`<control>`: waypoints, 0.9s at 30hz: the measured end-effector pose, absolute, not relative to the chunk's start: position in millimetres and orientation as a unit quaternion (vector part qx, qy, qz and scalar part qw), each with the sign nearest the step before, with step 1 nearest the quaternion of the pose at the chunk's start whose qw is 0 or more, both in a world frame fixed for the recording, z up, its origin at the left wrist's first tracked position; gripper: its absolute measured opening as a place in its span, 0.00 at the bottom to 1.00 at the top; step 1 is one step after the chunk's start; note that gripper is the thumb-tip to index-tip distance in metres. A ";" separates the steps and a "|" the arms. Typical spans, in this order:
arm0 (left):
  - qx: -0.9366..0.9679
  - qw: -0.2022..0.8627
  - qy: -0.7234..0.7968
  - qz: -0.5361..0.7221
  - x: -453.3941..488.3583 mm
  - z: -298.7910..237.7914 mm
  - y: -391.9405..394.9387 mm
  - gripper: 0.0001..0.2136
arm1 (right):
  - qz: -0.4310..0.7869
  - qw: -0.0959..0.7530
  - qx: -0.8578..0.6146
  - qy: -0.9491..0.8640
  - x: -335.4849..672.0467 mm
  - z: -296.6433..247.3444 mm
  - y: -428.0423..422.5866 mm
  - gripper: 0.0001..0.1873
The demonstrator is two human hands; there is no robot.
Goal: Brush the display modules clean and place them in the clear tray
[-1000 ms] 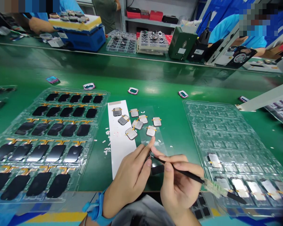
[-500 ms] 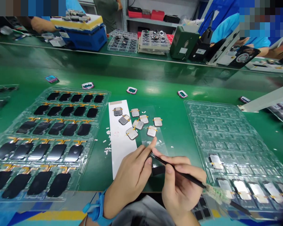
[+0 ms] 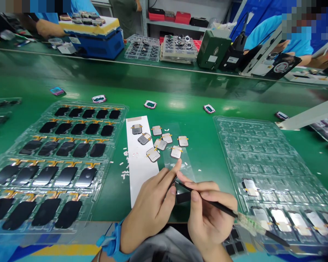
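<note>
My right hand point(image 3: 211, 218) grips a slim black pen-like tool point(image 3: 221, 206) wrapped in pale tape near its back end; its exact kind is unclear. The tool's tip meets the fingers of my left hand point(image 3: 151, 207), which are closed around a small dark-edged piece, mostly hidden. Under the hands lies a dark rectangular piece point(image 3: 183, 197). Just beyond the fingertips is a silver-backed screen module point(image 3: 176, 152) with orange tape tabs. Several more like it lie loose, some on a white card strip point(image 3: 142, 171), others on a clear sheet point(image 3: 190, 169).
A clear tray point(image 3: 98, 193) of black screens with orange flex cables fills the left. At right, another clear tray point(image 3: 235, 153) holds several silver-backed modules. White paper scraps point(image 3: 124, 171) litter the green surface. Small watch-like frames point(image 3: 150, 104) sit in a row behind; co-workers are beyond.
The row of small watch-like frames at the back has shifted slightly left. Both hands stay at the same spot, with the right hand and tool moving only very slightly.
</note>
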State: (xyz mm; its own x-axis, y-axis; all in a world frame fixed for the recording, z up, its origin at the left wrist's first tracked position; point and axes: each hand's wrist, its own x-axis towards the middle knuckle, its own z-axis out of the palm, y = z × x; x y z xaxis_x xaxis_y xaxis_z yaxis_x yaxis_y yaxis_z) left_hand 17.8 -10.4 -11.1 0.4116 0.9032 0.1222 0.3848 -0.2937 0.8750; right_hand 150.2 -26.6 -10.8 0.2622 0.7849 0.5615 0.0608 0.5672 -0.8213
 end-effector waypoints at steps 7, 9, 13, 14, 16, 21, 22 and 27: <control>0.758 0.343 0.447 0.328 20.4 -10.6 -6.3 0.22 | 0.297 0.713 -0.383 -0.507 150.7 -9.4 -25.3 0.14; 0.766 0.316 0.451 0.331 21.5 -11.0 -5.0 0.21 | 0.330 0.716 -0.382 -0.481 150.2 -9.8 -25.3 0.13; 0.768 0.305 0.455 0.334 22.1 -12.2 -3.1 0.21 | 0.369 0.716 -0.371 -0.462 151.4 -10.8 -27.3 0.12; 0.766 0.309 0.456 0.333 21.6 -12.5 -2.9 0.21 | 0.379 0.714 -0.366 -0.460 153.8 -11.0 -27.8 0.11; 0.755 0.331 0.458 0.331 19.8 -12.8 -3.5 0.21 | 0.386 0.708 -0.371 -0.461 162.4 -11.3 -28.0 0.10; 0.704 0.450 0.441 0.327 18.0 -9.0 -13.1 0.20 | 0.307 0.565 -0.509 -0.573 187.2 -10.0 -26.6 0.09; 0.702 0.465 0.434 0.320 19.1 -7.1 -15.4 0.20 | 0.308 0.524 -0.521 -0.599 189.6 -8.3 -27.3 0.07; 0.742 0.449 0.424 0.263 20.0 5.8 -12.7 0.23 | 0.283 0.453 -0.541 -0.650 216.7 6.8 -37.2 0.07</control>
